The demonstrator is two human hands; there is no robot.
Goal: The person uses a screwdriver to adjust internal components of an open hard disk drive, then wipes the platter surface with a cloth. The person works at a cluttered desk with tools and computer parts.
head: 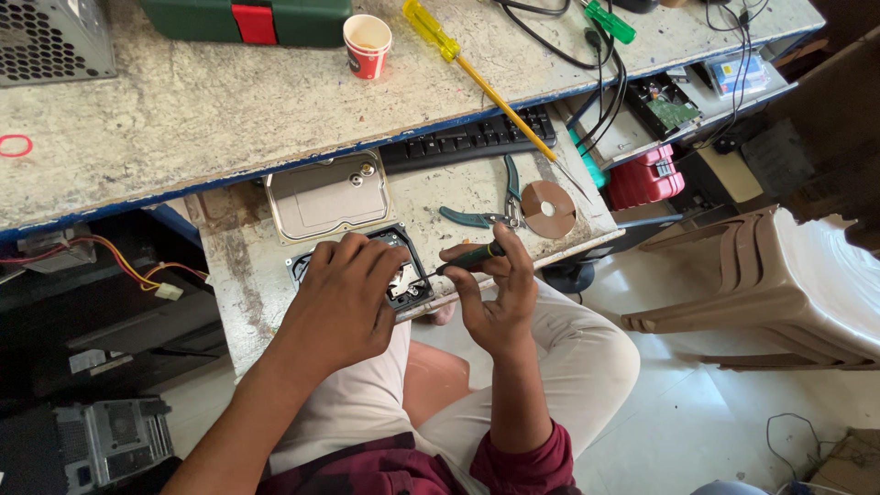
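Left hand (344,298): fingers curled over opened hard drive (403,275), near shelf edge | Right hand (495,293): fingers pinched on small dark-handled screwdriver (467,260), tip at drive | Far: metal cover (328,195); right: pliers (486,215), platter disc (547,209)

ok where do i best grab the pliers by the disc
Grip the pliers by the two teal handles, which splay open toward the left. Come from above and the left: the jaws point right and touch the disc, so that end is crowded.
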